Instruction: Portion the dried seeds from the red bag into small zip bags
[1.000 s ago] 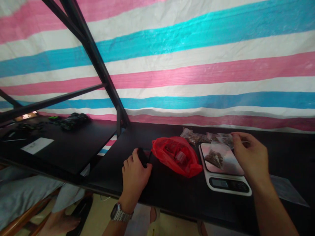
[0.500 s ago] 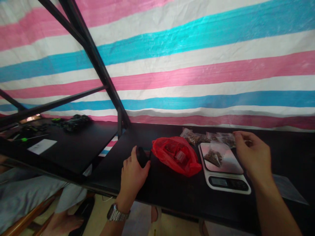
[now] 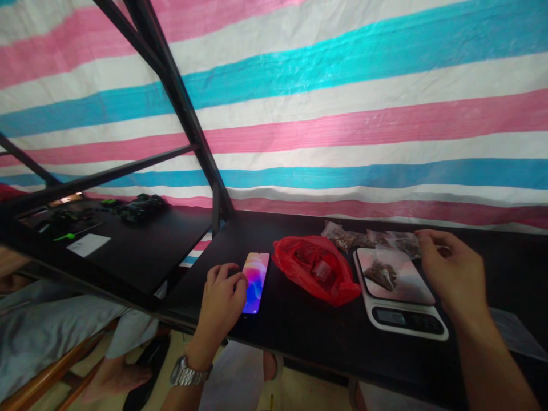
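My left hand (image 3: 225, 294) rests on the black table beside a phone (image 3: 256, 283) with a lit, colourful screen. Its fingers are curled round a rounded black object, mostly hidden under them. My right hand (image 3: 454, 274) pinches the edge of a small clear plastic bag (image 3: 405, 242) behind a white kitchen scale (image 3: 411, 333). On the scale's plate lies another clear bag (image 3: 383, 275) with brown dried contents; the display digits are too blurred to read. Between my hands sits an open red plastic bag (image 3: 299, 279) holding small packets.
More small filled bags (image 3: 340, 235) lie behind the scale. A flat clear sheet or bag (image 3: 516, 331) is at the right. Black frame bars (image 3: 184, 114) rise on the left, past them a second table (image 3: 141, 251) with paper (image 3: 89, 245) and dark items. Another person's leg (image 3: 124, 342) is lower left.
My left hand has moved left with the black object, uncovering the phone's lit screen. My right hand keeps its pinch on the bag. The view has shifted slightly left.
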{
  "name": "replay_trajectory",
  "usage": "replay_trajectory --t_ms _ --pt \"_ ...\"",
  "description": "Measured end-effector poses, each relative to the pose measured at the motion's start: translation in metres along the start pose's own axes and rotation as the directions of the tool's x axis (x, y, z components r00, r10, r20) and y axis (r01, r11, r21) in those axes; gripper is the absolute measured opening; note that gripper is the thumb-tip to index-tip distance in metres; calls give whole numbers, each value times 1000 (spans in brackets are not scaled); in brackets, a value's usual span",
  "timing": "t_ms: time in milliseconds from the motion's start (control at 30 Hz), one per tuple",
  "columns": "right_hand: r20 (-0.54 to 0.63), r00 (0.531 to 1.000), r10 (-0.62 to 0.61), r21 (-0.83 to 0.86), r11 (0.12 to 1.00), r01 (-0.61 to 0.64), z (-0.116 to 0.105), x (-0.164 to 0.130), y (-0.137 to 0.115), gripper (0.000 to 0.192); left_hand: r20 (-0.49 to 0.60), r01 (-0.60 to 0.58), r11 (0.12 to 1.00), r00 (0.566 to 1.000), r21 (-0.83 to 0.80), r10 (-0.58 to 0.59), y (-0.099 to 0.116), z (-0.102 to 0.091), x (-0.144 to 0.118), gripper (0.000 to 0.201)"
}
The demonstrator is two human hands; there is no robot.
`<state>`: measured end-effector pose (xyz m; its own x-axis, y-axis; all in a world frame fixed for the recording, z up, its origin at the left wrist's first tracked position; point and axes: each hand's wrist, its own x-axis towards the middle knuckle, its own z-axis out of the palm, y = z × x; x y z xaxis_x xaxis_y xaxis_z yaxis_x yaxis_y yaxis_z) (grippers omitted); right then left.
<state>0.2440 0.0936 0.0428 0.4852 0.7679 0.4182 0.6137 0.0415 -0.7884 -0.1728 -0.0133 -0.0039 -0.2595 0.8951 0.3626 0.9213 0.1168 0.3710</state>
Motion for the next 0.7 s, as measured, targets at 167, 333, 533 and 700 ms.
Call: replay_trajectory --t_ms 167,333,533,700 --pt "14 1000 19 -19 1000 -18 -3 -2 -6 50 -38 55 998 998 33 -54 11 5 2 45" --pt "11 1000 28 -12 1000 -28 -8 -2 -6 50 -219 158 987 962 -36 -162 24 1 9 47" --pt "40 997 70 -24 997 -69 -10 1 -5 48 -553 -35 981 830 -189 -77 58 -4 4 24" --pt "53 997 62 -13 998 -61 -8 2 1 50 -574 -625 728 718 -281 394 126 11 -32 27"
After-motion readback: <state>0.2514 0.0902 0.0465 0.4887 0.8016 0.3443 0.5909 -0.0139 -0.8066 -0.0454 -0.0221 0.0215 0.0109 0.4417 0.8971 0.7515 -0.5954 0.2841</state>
